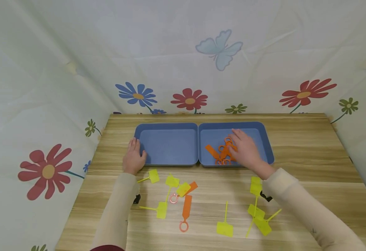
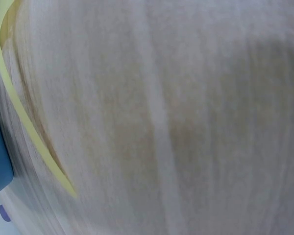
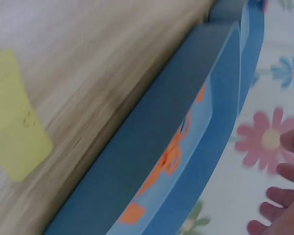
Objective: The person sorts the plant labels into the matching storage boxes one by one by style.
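Two shallow blue trays stand side by side on the table. At the outer edge of the left tray (image 1: 170, 146) my left hand (image 1: 134, 158) rests, fingers extended and thumb by the rim. Over the right tray (image 1: 212, 134) is my right hand (image 1: 246, 150), beside and partly covering a small heap of orange ring-ended tags (image 1: 212, 152). The right wrist view shows that hand's fingers (image 3: 279, 195) spread, with nothing seen between them. Two more orange tags (image 1: 187, 206) lie on the table in front, among several yellow tags (image 1: 162, 210).
More yellow tags (image 1: 225, 228) lie at the front right, some overlapping near the right forearm. A yellow tag's strip (image 2: 27, 120) shows close under the left wrist. Behind the wooden table (image 1: 308, 153) hangs a white flower-printed sheet (image 1: 157, 45), with another at the left.
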### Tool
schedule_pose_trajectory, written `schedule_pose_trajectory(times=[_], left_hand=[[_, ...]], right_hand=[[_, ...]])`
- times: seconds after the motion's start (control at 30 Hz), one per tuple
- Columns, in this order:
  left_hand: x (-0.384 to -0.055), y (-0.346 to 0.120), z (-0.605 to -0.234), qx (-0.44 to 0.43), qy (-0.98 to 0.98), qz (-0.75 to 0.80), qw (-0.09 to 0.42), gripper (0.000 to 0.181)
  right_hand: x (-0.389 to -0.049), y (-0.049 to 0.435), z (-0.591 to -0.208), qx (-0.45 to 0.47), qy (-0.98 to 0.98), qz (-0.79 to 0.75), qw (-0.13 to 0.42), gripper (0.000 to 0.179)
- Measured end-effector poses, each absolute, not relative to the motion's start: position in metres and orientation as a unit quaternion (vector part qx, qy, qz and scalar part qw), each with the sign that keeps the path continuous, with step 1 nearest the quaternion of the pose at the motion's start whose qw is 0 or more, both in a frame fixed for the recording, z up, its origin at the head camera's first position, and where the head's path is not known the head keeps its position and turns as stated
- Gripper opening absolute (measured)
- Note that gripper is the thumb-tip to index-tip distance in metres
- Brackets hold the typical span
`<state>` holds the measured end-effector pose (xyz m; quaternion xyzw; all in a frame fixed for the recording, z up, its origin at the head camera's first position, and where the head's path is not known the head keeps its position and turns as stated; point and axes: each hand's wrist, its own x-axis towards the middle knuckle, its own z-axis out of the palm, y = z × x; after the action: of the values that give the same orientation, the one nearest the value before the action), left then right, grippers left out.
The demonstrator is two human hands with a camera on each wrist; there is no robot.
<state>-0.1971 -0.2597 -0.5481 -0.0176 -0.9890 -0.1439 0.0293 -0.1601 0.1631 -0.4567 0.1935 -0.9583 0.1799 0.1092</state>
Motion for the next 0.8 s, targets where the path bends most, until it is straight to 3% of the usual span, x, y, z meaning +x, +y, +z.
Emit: schedule_pose_trajectory(times=[0.17, 0.37, 0.53, 0.8], left_hand=[[-0.197, -0.259, -0.548, -0.017, -0.989, -0.145, 0.03, 0.063], [-0.197, -0.259, -0.548, -0.018, -0.989, -0.145, 0.032, 0.062], [-0.198, -0.259, -0.548, -0.02, -0.989, -0.142, 0.028, 0.062], [-0.197, -0.258, -0.547, -0.02, -0.989, -0.143, 0.025, 0.062]], right_hand=[[-0.146, 0.141, -0.463, 0.314, -0.926, 0.109, 0.177, 0.045], [-0.13, 0.12, -0.481, 0.429, -0.878, 0.065, 0.2, 0.051], [-0.119, 0.106, -0.5, 0.478, -0.86, 0.027, 0.177, 0.051], [-0.109, 0.098, -0.527, 0.513, -0.853, 0.006, 0.094, 0.051]])
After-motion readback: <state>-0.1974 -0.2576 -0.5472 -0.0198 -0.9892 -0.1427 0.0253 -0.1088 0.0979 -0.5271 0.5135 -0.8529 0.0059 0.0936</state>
